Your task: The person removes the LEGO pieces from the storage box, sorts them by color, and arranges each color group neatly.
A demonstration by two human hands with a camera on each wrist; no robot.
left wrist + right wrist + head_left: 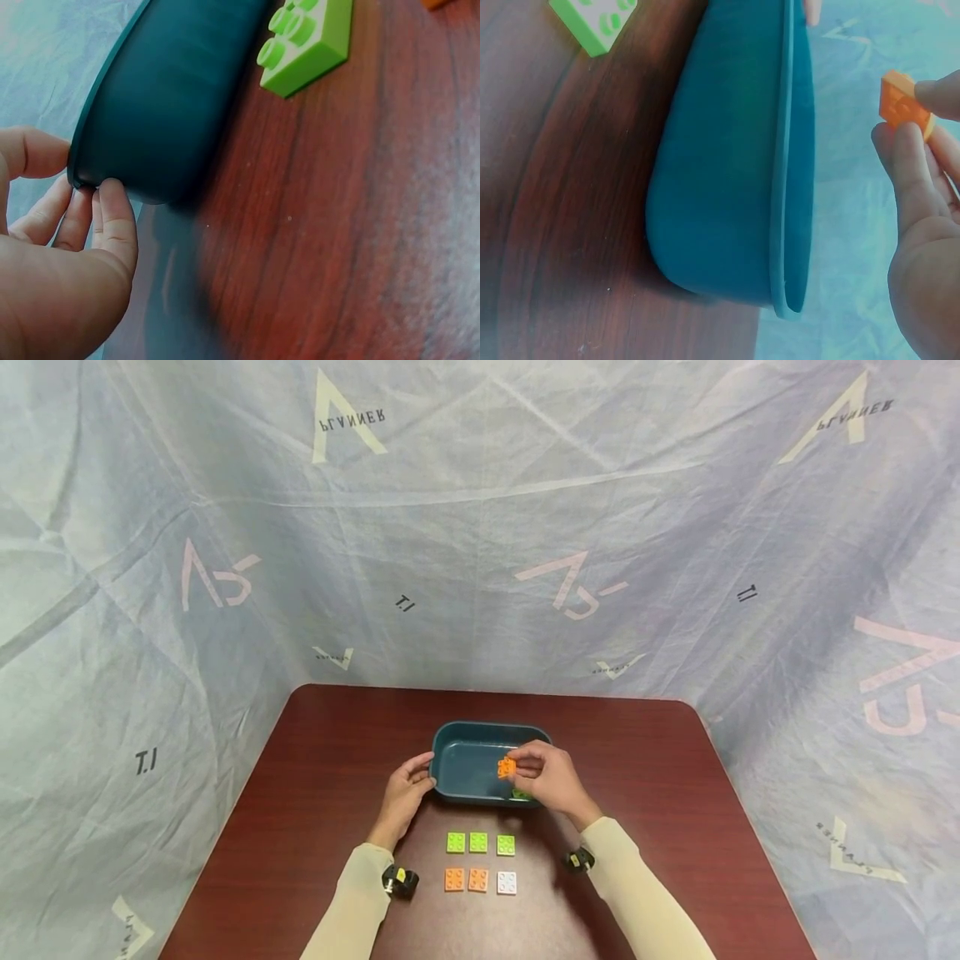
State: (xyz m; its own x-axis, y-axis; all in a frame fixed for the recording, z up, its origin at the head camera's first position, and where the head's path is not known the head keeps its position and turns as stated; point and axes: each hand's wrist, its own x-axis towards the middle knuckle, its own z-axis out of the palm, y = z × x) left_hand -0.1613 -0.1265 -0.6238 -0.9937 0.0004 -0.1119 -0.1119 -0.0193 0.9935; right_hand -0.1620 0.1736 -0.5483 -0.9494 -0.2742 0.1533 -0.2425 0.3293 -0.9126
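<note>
Right grip [553,778] pinching orange block [506,767] (studs showing), over teal tray [468,770], left grip [405,795] holding tray's left end

Grey printed cloth [465,543] around reddish-brown table [322,768]

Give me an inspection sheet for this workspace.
Surface: dark red wood-grain table.
Job's things: dark teal rounded-rectangular plastic-looking tray; three square studded lime-green plastic bricks, two orange bricks and one white brick on the table; another green brick inside the tray.
Clutter: nothing seen.
Hands: left hand holds the tray's rim; right hand pinches a third orange brick over the tray.
Cables: nothing seen.
Surroundings: grey printed fabric sheeting.
</note>
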